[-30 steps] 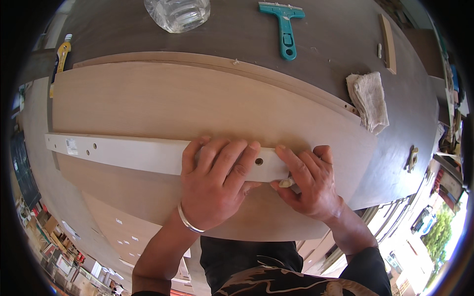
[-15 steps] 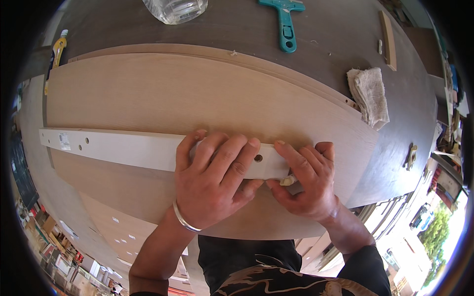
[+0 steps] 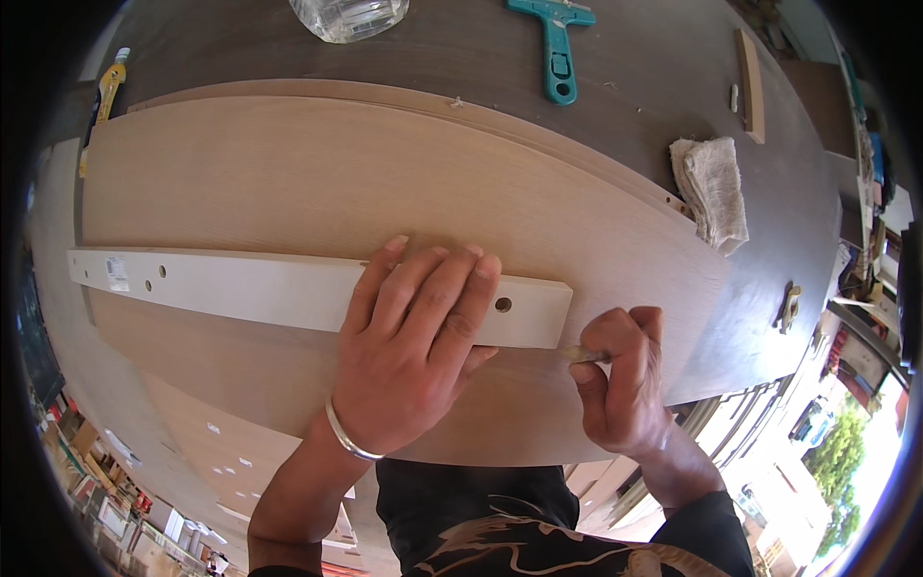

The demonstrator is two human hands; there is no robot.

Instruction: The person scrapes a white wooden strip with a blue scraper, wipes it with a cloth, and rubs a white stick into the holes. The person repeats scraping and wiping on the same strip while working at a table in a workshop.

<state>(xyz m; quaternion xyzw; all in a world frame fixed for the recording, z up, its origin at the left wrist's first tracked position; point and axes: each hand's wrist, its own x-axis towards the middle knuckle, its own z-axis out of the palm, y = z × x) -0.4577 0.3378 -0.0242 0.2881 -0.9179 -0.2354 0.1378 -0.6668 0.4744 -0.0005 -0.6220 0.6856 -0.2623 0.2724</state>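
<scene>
Left hand (image 3: 413, 356) spread flat, pressing white strip (image 3: 288, 288) across mid-frame onto pale board (image 3: 288, 173). Right hand (image 3: 620, 385) pinching a small pencil-like stub (image 3: 580, 354) at the strip's right end. Keep strip pinned, stub tight against the edge.

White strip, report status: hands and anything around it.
Left hand flat on white strip, pinning it to the board. Right hand pinches a small tool at the strip's right end. Rag and scraper lie apart.
</scene>
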